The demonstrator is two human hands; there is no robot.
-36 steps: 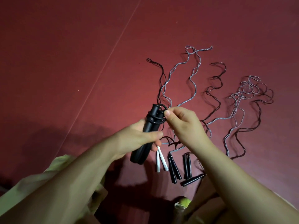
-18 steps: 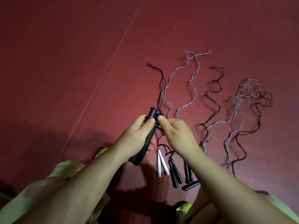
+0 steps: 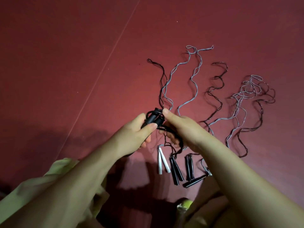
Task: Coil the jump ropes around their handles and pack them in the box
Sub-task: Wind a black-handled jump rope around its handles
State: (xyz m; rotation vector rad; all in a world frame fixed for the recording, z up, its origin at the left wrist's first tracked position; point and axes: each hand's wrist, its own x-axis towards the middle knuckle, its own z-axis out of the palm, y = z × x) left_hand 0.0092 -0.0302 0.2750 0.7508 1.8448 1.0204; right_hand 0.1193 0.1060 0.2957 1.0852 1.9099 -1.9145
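Note:
My left hand (image 3: 136, 134) grips a pair of black jump-rope handles (image 3: 153, 119) held together, tips pointing up and away. Black rope loops round their top. My right hand (image 3: 177, 127) sits just right of the handles, thumb at their tip, fingers curled round a loop of the black rope (image 3: 171, 130). On the red floor below lie a white handle pair (image 3: 162, 162) and two black handle pairs (image 3: 176, 171) (image 3: 189, 167), their wavy ropes stretching away. No box is in view.
Several loose ropes, grey (image 3: 194, 79) and dark (image 3: 217, 83), wind across the red floor (image 3: 65, 63) toward a tangle (image 3: 251, 89) at the right. A lone black handle (image 3: 194, 181) lies by my right forearm. A pale seam (image 3: 107, 61) crosses the floor at left.
The handles tilted more upright in my left hand. My right hand went from pinching at the handle tips to holding a loop of black rope lower down beside them.

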